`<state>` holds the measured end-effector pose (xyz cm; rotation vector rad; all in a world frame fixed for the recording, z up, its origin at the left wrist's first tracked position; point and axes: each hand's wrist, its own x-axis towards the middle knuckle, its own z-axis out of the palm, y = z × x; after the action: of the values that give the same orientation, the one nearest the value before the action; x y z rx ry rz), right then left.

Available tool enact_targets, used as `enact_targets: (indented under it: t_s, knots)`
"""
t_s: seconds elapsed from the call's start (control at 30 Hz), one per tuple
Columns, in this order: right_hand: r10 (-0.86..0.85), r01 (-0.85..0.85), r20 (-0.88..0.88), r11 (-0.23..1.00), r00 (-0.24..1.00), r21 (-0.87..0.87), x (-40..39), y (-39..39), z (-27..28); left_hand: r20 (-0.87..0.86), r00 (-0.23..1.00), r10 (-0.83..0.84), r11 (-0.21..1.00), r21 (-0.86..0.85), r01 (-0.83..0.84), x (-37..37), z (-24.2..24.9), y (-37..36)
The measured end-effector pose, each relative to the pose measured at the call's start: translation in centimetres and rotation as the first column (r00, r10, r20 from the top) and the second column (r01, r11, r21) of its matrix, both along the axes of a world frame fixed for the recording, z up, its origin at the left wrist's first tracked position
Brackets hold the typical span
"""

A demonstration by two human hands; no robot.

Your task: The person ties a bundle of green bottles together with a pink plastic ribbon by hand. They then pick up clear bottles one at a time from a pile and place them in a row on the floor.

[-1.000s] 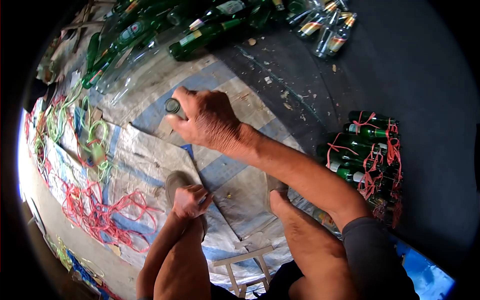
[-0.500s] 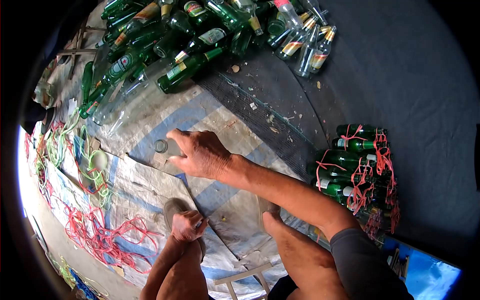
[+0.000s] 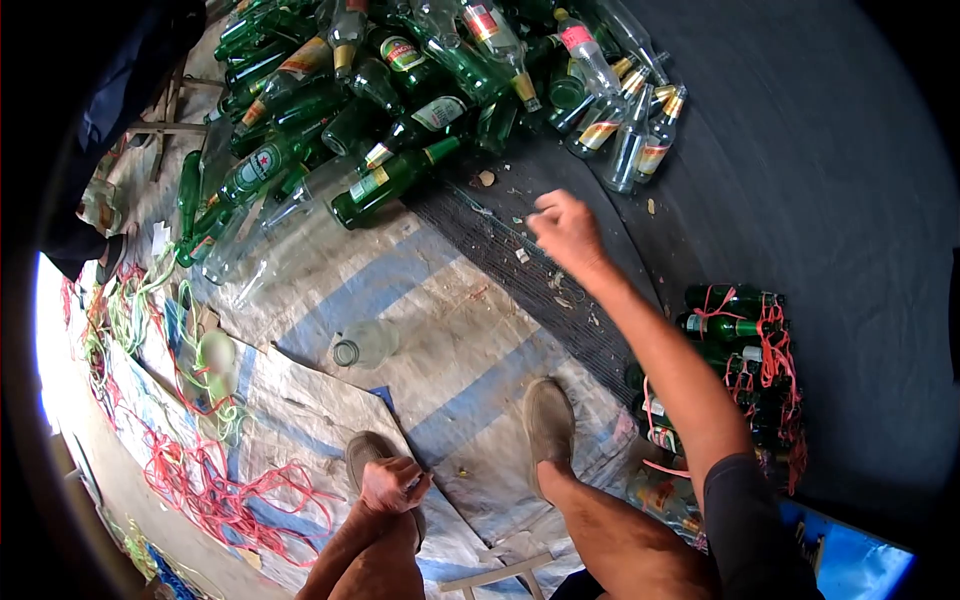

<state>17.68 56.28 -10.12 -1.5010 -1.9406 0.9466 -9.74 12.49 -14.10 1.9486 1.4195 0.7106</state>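
Observation:
A clear glass bottle (image 3: 368, 345) lies on its side on the striped sheet, its mouth facing left, with neither hand on it. Above the dark mesh strip hangs my right hand (image 3: 567, 232), well to the right of that bottle. Its fingers are curled in and nothing shows in them. My left hand (image 3: 393, 485) is closed near my left shin; a small dark bit shows at its fingers, too small to make out. The pile of mostly green bottles (image 3: 390, 185) lies ahead of my right hand, with several clear bottles (image 3: 627, 148) at its right end.
Green bottles tied with pink string (image 3: 735, 328) lie at the right. Tangled pink string (image 3: 235, 490) and pale green string (image 3: 190, 345) spread at the left. My shoes (image 3: 550, 425) rest on the sheet. Another person's dark-clothed leg (image 3: 80, 220) stands at the far left.
My right hand has let go of the clear glass bottle and moved right and forward. The bottle stays lying on the sheet. My left hand remains closed by my leg. The view has shifted slightly.

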Motion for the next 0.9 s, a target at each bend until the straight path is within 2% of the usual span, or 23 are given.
enact_targets:
  t_s: [0.13,0.2,0.37,0.47,0.6,0.67,0.73,0.8,0.9]
  knots:
    - [-0.171,0.171,0.031,0.985,0.985,0.002,4.4,6.7,1.7,0.000,1.000,-0.001,1.000,-0.007,0.001,0.0,0.1,0.2]
    - [-0.252,0.237,0.117,0.963,0.961,0.128,6.2,10.6,1.5,0.012,1.000,-0.002,1.000,0.002,0.002,0.0,0.1,0.4]
    - [-0.268,0.173,0.247,0.922,0.931,0.347,8.0,18.0,4.0,0.008,1.000,-0.017,1.000,0.019,0.017,-0.1,-0.4,0.5]
    - [-0.275,0.257,0.239,0.961,0.931,0.101,5.7,18.2,8.3,-0.013,0.999,-0.039,0.999,0.009,0.039,-0.3,-0.2,0.8]
    - [-0.311,0.311,0.162,0.950,0.936,0.027,4.7,21.0,8.4,0.023,0.999,-0.039,0.999,0.001,0.039,-0.3,-0.6,0.9]
    - [-0.310,0.306,0.102,0.950,0.945,0.056,4.8,22.8,7.6,0.037,0.999,-0.039,0.999,0.004,0.039,-0.4,-0.5,1.2]
    - [-0.292,0.289,0.129,0.957,0.948,0.041,4.3,23.7,7.8,0.052,0.998,-0.042,0.999,-0.003,0.042,-0.5,-0.7,1.3]
    - [-0.342,0.341,0.101,0.940,0.934,0.031,4.0,24.1,7.4,0.059,0.997,-0.048,0.999,-0.006,0.049,-0.5,-0.8,1.3]
    - [-0.359,0.362,0.045,0.930,0.932,-0.071,3.7,25.5,7.0,0.060,0.997,-0.052,0.999,-0.010,0.052,-0.6,-0.9,1.4]
